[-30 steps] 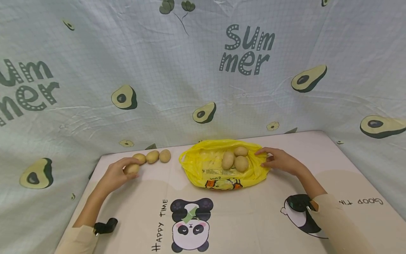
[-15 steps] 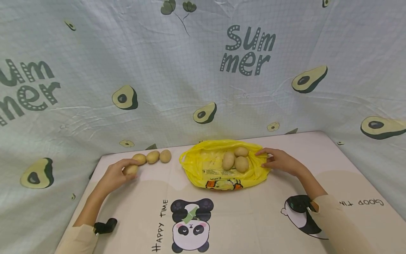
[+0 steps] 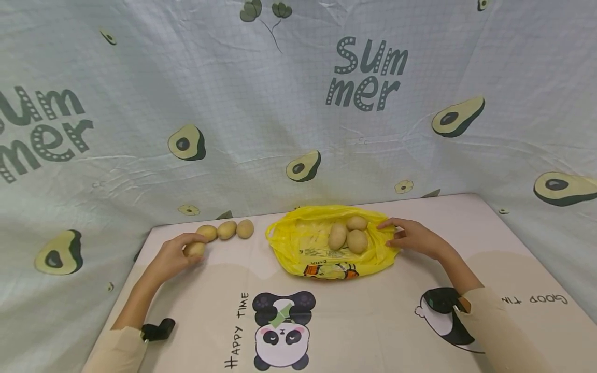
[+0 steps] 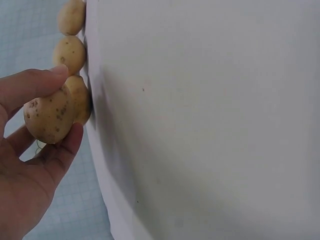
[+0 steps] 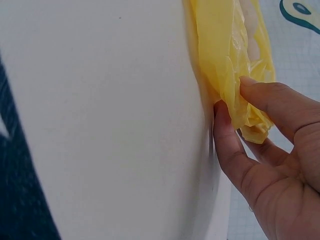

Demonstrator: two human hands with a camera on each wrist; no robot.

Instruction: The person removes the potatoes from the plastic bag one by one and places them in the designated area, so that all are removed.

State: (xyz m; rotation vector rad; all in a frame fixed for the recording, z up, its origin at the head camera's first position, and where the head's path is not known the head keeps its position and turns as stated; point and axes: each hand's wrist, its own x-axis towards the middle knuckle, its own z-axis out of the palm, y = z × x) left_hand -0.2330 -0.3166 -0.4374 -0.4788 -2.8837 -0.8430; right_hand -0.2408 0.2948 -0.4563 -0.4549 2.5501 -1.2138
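In the left wrist view, my left hand (image 4: 35, 160) holds a spotted potato (image 4: 47, 117) between thumb and fingers, right beside a row of potatoes. In the head view that left hand (image 3: 174, 254) is at the left end of the row, where three more potatoes (image 3: 227, 230) lie side by side. A yellow plastic bag (image 3: 284, 254) lies spread in the middle with three potatoes (image 3: 357, 242) on its right part. At the bag's right end, my right hand (image 3: 416, 238) pinches the crumpled yellow plastic (image 5: 235, 100) between thumb and fingers, as the right wrist view shows.
The light table (image 3: 364, 321) bears a printed panda (image 3: 282, 331) in front of the bag and another dark-and-white print (image 3: 448, 318) at the right. Behind the table's far edge hangs an avocado-patterned cloth (image 3: 252, 129).
The whole head view has shifted very slightly to the right. Both hands stay where they were on the potato and the bag.
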